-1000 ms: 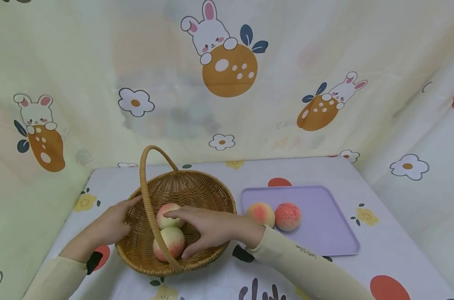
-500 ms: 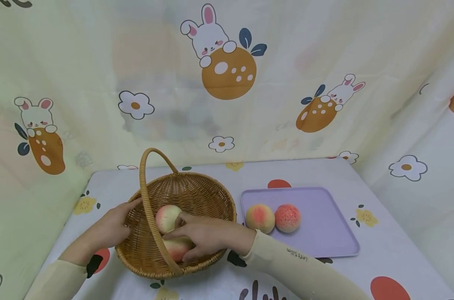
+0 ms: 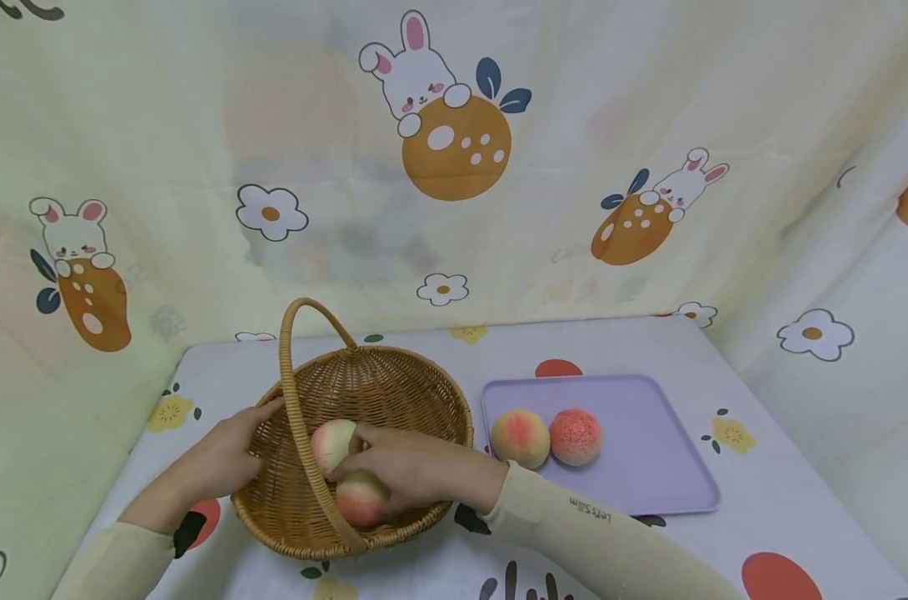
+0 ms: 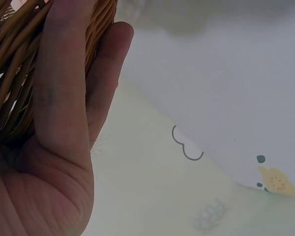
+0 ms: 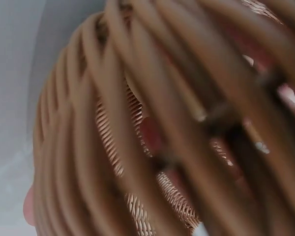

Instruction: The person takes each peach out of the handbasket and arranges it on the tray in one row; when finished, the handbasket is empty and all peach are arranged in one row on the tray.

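Observation:
A brown wicker basket [image 3: 397,383] with an arched handle stands left of centre in the head view. My left hand [image 3: 225,454] holds its left rim; in the left wrist view, fingers [image 4: 64,93] lie on both sides of the wicker wall [image 4: 14,83]. Inside the basket, my right hand [image 3: 405,467] grips the nearer peach [image 3: 361,502], its fingertips partly hidden by the fruit and the hand's back. Another pale peach [image 3: 331,444] lies just beyond, touching or nearly touching those fingers. Blurred wicker [image 5: 88,147] fills most of the right wrist view.
A lilac tray [image 3: 649,467] lies right of the basket, with a yellow-red peach [image 3: 521,437] and a redder peach [image 3: 576,437] side by side at its left. The basket handle [image 3: 292,392] arches up left of the right hand. A patterned curtain [image 3: 334,167] hangs behind the table.
My right hand has lowered into the basket and closed its fingers on the nearer peach, which has shifted slightly right. The left hand keeps its place on the rim.

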Demonstrator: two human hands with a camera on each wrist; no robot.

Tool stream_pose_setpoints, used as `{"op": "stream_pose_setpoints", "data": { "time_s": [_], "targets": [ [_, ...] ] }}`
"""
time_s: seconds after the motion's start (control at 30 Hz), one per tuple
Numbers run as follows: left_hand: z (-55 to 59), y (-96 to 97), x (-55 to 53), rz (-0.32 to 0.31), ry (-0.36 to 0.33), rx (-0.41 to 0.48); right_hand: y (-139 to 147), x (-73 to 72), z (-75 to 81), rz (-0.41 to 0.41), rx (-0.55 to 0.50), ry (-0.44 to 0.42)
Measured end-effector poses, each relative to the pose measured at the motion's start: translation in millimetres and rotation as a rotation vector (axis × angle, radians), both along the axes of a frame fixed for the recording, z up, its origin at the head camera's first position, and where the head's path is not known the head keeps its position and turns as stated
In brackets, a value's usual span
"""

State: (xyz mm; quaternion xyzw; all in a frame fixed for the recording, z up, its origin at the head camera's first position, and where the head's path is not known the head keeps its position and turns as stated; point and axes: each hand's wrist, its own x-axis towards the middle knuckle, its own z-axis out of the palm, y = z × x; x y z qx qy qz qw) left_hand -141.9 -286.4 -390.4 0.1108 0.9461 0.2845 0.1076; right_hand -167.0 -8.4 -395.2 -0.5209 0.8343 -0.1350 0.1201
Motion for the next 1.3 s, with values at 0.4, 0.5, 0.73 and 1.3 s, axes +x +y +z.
{"op": "stream_pose_setpoints", "data": {
  "time_s": [0.4, 0.5, 0.73, 1.3],
  "targets": [
    [0.3, 0.3, 1.5, -0.005, 0.016, 0.002, 1.6, -2.7, 2.1, -0.161, 0.098, 0.157],
    [0.0, -0.1, 1.4, -0.009, 0.020, -0.001, 5.4, -6.0, 4.8, -0.166, 0.093, 0.154],
    [-0.4, -1.2, 0.9, -0.009, 0.023, -0.015, 28.1, -18.2, 17.1, -0.191, -0.175, -0.060],
    [0.4, 0.8, 1.2, 0.013, 0.001, -0.011, 129.2, -43.5, 27.0, -0.232, -0.933, -0.719]
  ]
}}
